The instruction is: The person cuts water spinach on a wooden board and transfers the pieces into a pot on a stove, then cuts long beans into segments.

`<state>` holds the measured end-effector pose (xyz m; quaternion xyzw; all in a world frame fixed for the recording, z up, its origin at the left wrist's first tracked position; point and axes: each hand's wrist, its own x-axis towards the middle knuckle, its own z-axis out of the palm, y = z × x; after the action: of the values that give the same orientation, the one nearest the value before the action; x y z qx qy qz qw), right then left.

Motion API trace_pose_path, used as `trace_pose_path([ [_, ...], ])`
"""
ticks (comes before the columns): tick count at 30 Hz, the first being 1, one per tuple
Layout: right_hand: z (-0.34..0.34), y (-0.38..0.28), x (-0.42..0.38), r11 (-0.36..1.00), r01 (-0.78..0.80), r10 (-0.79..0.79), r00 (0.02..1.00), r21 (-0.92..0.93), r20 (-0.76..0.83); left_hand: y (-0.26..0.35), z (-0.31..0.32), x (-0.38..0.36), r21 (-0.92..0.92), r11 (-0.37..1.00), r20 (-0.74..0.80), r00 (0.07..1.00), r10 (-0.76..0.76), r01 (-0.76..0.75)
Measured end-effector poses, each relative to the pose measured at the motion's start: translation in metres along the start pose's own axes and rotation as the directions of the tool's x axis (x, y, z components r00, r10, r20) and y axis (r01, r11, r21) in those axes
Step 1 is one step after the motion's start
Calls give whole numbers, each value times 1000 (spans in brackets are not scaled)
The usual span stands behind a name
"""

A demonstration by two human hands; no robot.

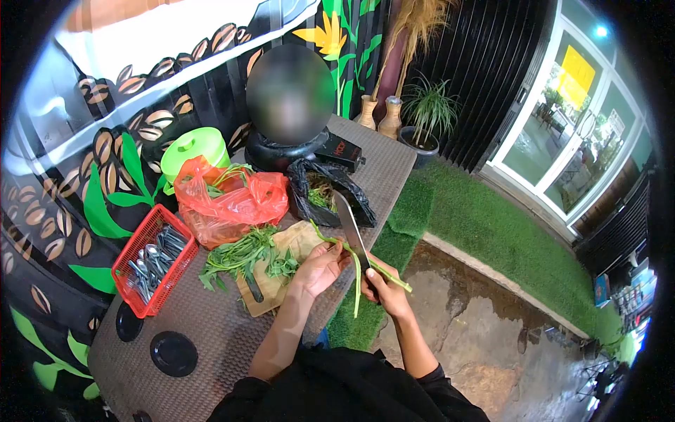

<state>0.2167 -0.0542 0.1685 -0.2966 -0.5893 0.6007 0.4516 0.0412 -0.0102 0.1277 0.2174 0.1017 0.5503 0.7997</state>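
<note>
My left hand pinches green stems, which hang down between my two hands. In my right hand is the black handle of a large knife, its blade pointing up and away, close against the stems. To the left of my hands, a wooden cutting board carries leafy greens, partly spilling over its left edge. Beyond my hands, an open black plastic bag holds more plant pieces. A red plastic bag with some greens stands behind the board.
On the woven-pattern table are a red basket of cutlery, a light green lidded pot, two black round dishes and a black box. Vases and a potted plant stand beyond.
</note>
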Motion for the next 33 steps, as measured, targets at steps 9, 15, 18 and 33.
trace_pose_path([
  [9,0,0,-5,998,-30,29,999,-48,-14,-5,-3,2,140,989,-48,998,-40,46],
  [15,-9,1,-9,995,-84,80,994,-57,-75,-2,6,0,100,991,-106,992,-75,85],
  [18,-6,-6,-6,998,-22,20,999,-67,-36,-5,0,2,78,995,-45,998,-50,54],
  [33,-4,-9,2,998,15,-15,1000,-68,10,-8,6,1,157,987,-33,999,-34,39],
])
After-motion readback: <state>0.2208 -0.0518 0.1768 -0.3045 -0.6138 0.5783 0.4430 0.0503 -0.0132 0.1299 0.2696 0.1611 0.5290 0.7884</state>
